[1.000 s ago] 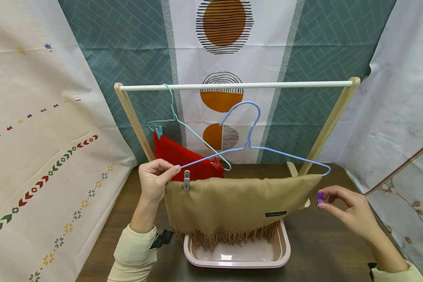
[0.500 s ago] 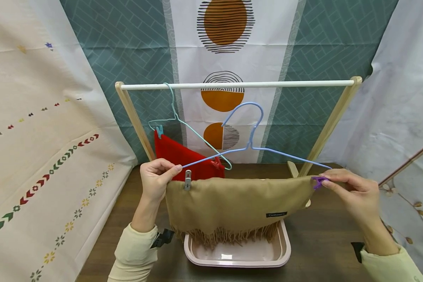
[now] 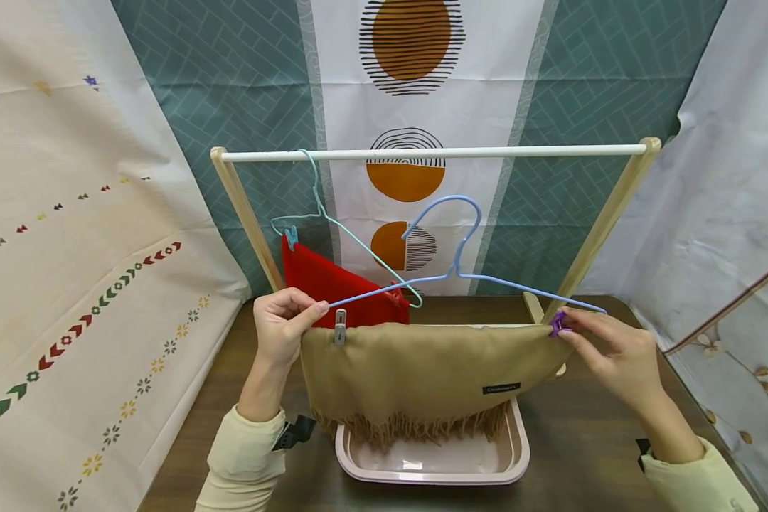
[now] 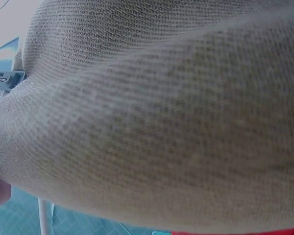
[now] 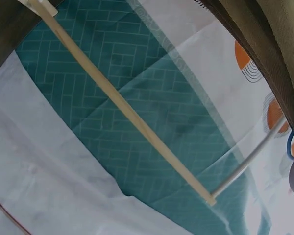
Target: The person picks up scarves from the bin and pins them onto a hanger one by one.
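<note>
My left hand (image 3: 284, 327) pinches the left end of a blue hanger (image 3: 512, 282). Over its lower bar hangs a tan fringed scarf (image 3: 422, 370), with a grey clothespin (image 3: 340, 327) clipped near the left end. At the scarf's upper right edge, my right hand (image 3: 617, 352) pinches a purple clothespin (image 3: 557, 323); whether its jaws grip the cloth is hard to tell. The hanger's right tip sticks out above the right fingers. Scarf cloth (image 4: 137, 122) fills most of the left wrist view. In the right wrist view, cloth folds (image 5: 264, 34) cover the upper right corner.
A drying rack with a white rail (image 3: 473, 153) stands behind. On its left hangs a teal hanger (image 3: 365, 249) bearing red cloth (image 3: 320, 281), held by clothespins. Beneath the scarf, a pale pink basin (image 3: 432, 478) sits on the dark table (image 3: 582, 427).
My right hand has brought the purple clothespin from right of the scarf up to its upper right edge, then a little further left. The left hand has kept its hold on the hanger.
</note>
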Tool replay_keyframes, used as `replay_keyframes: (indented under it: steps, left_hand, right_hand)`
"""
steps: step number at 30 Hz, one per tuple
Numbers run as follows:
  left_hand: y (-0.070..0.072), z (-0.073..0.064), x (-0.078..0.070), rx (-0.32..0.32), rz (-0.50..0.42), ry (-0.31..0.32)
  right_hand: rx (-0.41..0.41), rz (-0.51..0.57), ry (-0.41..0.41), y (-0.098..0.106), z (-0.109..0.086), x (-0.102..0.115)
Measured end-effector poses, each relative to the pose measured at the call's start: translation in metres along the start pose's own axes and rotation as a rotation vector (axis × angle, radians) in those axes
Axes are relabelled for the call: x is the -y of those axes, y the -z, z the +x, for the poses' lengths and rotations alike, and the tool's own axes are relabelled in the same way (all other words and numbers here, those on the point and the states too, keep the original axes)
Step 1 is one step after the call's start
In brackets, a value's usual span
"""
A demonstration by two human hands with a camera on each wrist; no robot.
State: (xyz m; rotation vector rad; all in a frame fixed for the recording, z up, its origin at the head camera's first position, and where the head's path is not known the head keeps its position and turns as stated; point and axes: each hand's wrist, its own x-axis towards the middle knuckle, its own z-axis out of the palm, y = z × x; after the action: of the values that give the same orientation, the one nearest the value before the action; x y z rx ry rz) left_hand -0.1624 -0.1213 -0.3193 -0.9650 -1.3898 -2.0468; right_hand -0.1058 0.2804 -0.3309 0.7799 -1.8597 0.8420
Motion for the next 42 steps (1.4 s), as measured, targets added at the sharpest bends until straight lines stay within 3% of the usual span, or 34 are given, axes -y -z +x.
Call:
replay_keyframes:
  steps: [3, 8, 10, 15, 23, 26, 34, 39, 42]
  left_hand:
    - [0.0, 0.0, 0.0, 0.002, 0.001, 0.01]
    - [0.0, -0.001, 0.001, 0.013, -0.004, 0.013]
    - [0.0, -0.001, 0.001, 0.022, -0.007, 0.014]
    - [-0.001, -0.002, 0.001, 0.035, -0.011, 0.012]
    - [0.0, -0.001, 0.001, 0.046, 0.005, 0.018]
    - [0.002, 0.0, 0.002, 0.068, 0.023, 0.027]
    - [0.003, 0.002, -0.004, 0.141, 0.094, 0.1]
    - [0.007, 0.003, -0.008, 0.187, 0.108, 0.117]
    - [0.013, 0.003, -0.008, 0.172, 0.1, 0.119]
  right_hand:
    - [-0.09, -0.015, 0.041, -0.004, 0.002, 0.006]
    - [-0.379, -0.086, 0.097, -0.012, 0.012, 0.013]
    - [-0.436, -0.127, 0.101, -0.014, 0.017, 0.013]
    - [-0.351, -0.104, 0.109, -0.015, 0.025, 0.01]
    - [-0.135, 0.067, 0.037, -0.011, 0.028, 0.01]
    - [-0.09, 0.146, -0.004, -0.008, 0.03, 0.014]
    - [-0.246, 0.257, -0.019, -0.009, 0.028, 0.018]
    - [-0.287, 0.276, -0.027, -0.007, 0.026, 0.017]
    - [-0.302, 0.272, -0.037, -0.005, 0.025, 0.017]
